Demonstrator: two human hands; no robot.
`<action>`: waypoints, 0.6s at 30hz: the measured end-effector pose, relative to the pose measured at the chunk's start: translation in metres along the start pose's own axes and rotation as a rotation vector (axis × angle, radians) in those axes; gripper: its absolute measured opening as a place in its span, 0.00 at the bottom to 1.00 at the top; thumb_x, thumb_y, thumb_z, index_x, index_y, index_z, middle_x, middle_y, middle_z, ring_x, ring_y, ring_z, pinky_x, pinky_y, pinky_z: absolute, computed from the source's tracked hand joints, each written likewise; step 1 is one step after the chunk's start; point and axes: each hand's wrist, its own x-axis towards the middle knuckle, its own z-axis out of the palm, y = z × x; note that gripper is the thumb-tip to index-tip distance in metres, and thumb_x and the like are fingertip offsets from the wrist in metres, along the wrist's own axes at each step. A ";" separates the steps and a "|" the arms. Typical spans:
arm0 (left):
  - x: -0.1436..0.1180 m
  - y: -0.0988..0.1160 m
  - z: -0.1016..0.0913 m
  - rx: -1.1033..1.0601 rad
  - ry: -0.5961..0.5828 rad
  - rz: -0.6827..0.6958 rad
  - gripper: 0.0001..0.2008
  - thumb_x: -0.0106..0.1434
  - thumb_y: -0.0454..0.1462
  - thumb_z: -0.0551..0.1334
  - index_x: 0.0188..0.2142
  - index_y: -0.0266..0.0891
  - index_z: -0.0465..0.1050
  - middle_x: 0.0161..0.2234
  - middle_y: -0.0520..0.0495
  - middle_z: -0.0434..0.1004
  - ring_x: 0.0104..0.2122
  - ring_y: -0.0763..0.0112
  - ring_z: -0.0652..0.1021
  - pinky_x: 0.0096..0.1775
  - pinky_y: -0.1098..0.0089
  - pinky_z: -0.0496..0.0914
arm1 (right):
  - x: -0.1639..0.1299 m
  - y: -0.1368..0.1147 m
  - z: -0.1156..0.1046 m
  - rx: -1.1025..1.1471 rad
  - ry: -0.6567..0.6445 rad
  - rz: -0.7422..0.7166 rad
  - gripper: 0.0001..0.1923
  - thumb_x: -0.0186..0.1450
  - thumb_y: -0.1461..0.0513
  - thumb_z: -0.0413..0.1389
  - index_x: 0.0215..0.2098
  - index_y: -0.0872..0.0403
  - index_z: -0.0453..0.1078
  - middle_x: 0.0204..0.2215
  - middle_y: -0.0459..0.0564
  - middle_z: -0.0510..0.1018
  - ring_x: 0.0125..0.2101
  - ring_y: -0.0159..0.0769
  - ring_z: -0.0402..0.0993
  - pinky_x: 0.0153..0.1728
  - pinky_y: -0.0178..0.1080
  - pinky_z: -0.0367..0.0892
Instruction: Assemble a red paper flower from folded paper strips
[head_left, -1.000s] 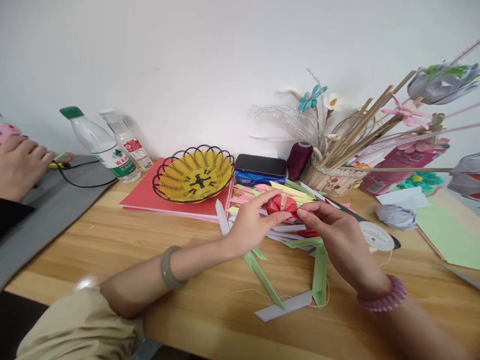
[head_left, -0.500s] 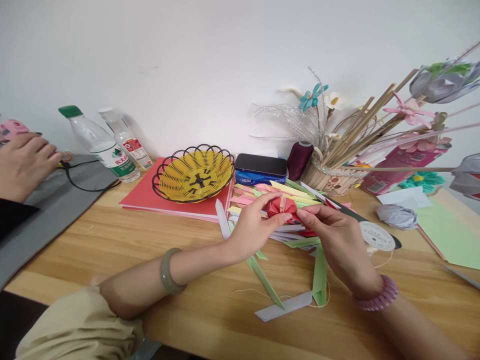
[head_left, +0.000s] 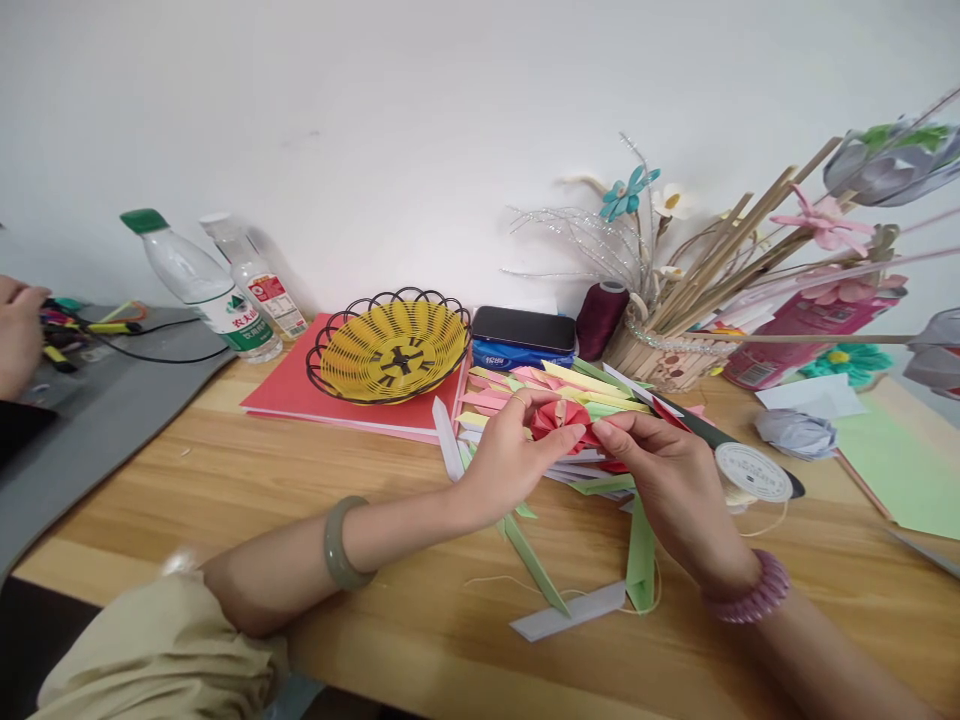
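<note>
A red folded-paper flower (head_left: 556, 420) is held up between my two hands. My left hand (head_left: 511, 455) grips its left side, thumb in front and fingers behind. At its right edge, my right hand (head_left: 667, 480) pinches the red paper between thumb and fingers. Below and behind the flower lies a pile of folded paper strips (head_left: 487, 400) in pink, yellow, green and white. Nearer me rest a green strip (head_left: 534, 565), a white strip (head_left: 570, 612) and a loose thin cord.
Behind are a yellow woven basket (head_left: 390, 360) on red paper, a phone (head_left: 523, 327) and a purple thread spool (head_left: 602, 318). To the right stand a stick holder (head_left: 675, 355) and a cord spool (head_left: 754, 472). Bottles (head_left: 214, 290) and another person's hand (head_left: 19, 335) are left.
The other person's hand has moved left, and the pink thing it held is out of view. My hands stay nearly in place on the red flower, which has turned slightly.
</note>
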 end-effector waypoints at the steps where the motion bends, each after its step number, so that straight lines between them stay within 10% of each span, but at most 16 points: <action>1: 0.000 0.000 0.000 0.007 0.002 0.005 0.16 0.56 0.40 0.60 0.43 0.37 0.63 0.40 0.45 0.72 0.40 0.69 0.73 0.44 0.66 0.67 | 0.000 0.000 0.000 -0.013 -0.006 -0.006 0.12 0.55 0.52 0.58 0.25 0.52 0.72 0.24 0.45 0.76 0.26 0.33 0.71 0.27 0.33 0.66; 18: -0.005 0.001 0.002 0.077 0.001 0.053 0.12 0.59 0.41 0.57 0.41 0.39 0.59 0.36 0.48 0.67 0.38 0.71 0.70 0.41 0.69 0.64 | -0.002 0.000 0.007 -0.007 -0.063 -0.054 0.13 0.57 0.51 0.55 0.26 0.53 0.69 0.24 0.44 0.73 0.26 0.31 0.67 0.28 0.32 0.63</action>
